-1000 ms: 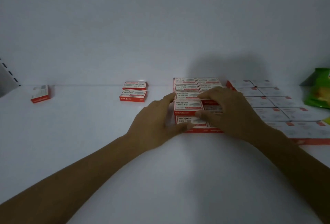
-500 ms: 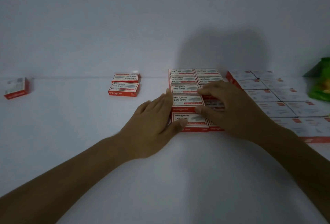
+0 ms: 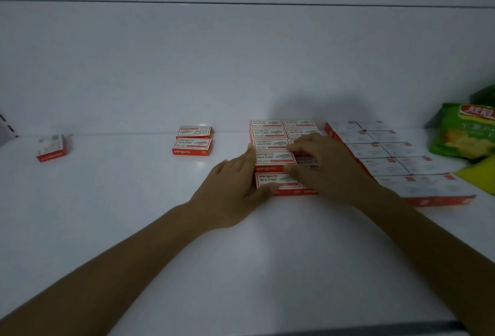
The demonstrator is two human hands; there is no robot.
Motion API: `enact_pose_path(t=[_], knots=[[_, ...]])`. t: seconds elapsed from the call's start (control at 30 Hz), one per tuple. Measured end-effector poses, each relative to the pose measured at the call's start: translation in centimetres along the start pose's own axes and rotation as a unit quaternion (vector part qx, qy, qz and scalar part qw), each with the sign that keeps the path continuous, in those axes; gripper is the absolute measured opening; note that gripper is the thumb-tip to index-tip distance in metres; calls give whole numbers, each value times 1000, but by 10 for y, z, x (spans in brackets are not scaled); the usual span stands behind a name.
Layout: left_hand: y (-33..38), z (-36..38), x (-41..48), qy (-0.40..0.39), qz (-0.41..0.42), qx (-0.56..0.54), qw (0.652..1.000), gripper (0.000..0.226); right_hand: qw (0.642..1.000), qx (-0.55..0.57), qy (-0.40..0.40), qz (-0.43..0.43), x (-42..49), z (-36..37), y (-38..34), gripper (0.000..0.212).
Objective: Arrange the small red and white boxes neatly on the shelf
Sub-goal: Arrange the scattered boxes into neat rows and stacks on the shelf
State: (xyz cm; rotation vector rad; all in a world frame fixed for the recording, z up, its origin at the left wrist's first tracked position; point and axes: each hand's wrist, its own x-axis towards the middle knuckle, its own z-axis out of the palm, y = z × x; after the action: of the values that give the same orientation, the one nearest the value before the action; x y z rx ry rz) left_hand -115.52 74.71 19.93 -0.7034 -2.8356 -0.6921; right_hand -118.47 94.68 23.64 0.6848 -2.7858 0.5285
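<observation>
A block of small red and white boxes (image 3: 270,132) lies in two columns on the white shelf (image 3: 160,228). My left hand (image 3: 230,188) presses flat against the block's left side, its thumb at the front box's corner. My right hand (image 3: 329,167) rests on top of the right column and covers most of it, with the thumb touching the seam between the columns. Two more boxes (image 3: 192,145) lie one behind the other to the left. A single box (image 3: 52,148) sits at the far left.
A larger group of paler red and white boxes (image 3: 388,150) lies right of the block. Behind it at the far right stand a green snack bag (image 3: 460,134) and a yellow packet (image 3: 479,175). The shelf's dark front edge (image 3: 401,327) runs along the bottom.
Both hands stay on the block. My left hand has edged slightly forward along its left side. The view has shifted up and down.
</observation>
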Motion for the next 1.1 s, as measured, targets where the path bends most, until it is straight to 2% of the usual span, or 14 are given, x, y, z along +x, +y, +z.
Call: enact_pose_path(t=[0.17, 0.27, 0.37, 0.5, 0.67, 0.77, 0.9, 1.0, 1.1], knots=[[10, -8, -4, 39, 7, -47, 998, 59, 999, 24, 30, 10, -4, -1, -6, 60], [13, -17, -9, 55, -28, -62, 996, 67, 999, 8, 46, 1, -4, -5, -15, 59], [3, -32, -15, 58, -67, 11, 996, 82, 999, -13, 35, -28, -2, -12, -27, 48], [-23, -58, -35, 89, -58, 128, 986, 88, 998, 4, 7, -62, 9, -15, -49, 43], [-62, -67, -63, 118, -179, 127, 968, 77, 996, 13, -16, -92, 42, 8, -91, 41], [-72, -68, -69, 124, -242, 73, 960, 79, 995, -24, -54, -86, 71, 35, -113, 48], [-75, -67, -69, 141, -224, 57, 963, 78, 992, -51, -103, -45, 96, 63, -126, 54], [-78, -68, -66, 145, -217, 56, 964, 79, 996, -37, -76, -41, 102, 70, -125, 42], [-80, -66, -62, 130, -209, 64, 967, 80, 997, -29, -72, -30, 101, 72, -125, 47]])
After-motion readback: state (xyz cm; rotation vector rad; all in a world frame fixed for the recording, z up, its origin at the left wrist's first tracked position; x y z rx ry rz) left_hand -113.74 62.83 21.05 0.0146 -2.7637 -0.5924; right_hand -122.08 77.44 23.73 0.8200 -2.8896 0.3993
